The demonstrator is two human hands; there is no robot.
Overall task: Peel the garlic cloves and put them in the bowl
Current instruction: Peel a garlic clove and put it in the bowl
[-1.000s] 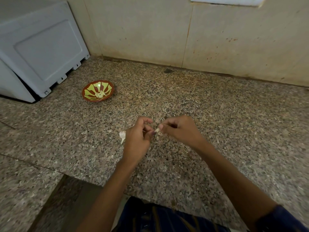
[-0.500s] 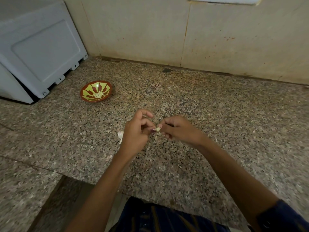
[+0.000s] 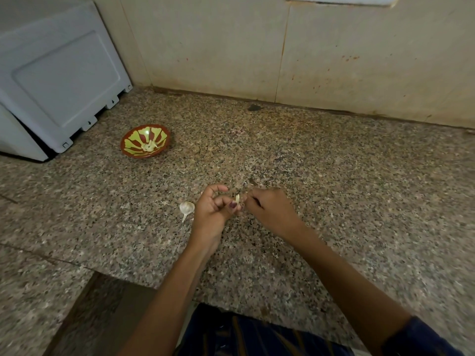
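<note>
A small pale garlic clove (image 3: 237,198) stands between my two hands above the granite counter (image 3: 334,181). My left hand (image 3: 214,211) pinches it from the left with curled fingers. My right hand (image 3: 270,211) pinches its right side. A garlic bulb (image 3: 186,208) with a short stalk lies on the counter just left of my left hand. The red and yellow-green bowl (image 3: 128,145) sits at the back left and holds a few peeled cloves (image 3: 149,145) in its middle.
A white appliance (image 3: 59,78) stands at the far left, close behind the bowl. A tiled wall (image 3: 282,52) closes the back of the counter. The counter's front edge drops off near my lap, with a lower ledge at the left.
Both hands stay together on the clove. The garlic bulb beside my left hand shows more fully than before. The view has shifted slightly.
</note>
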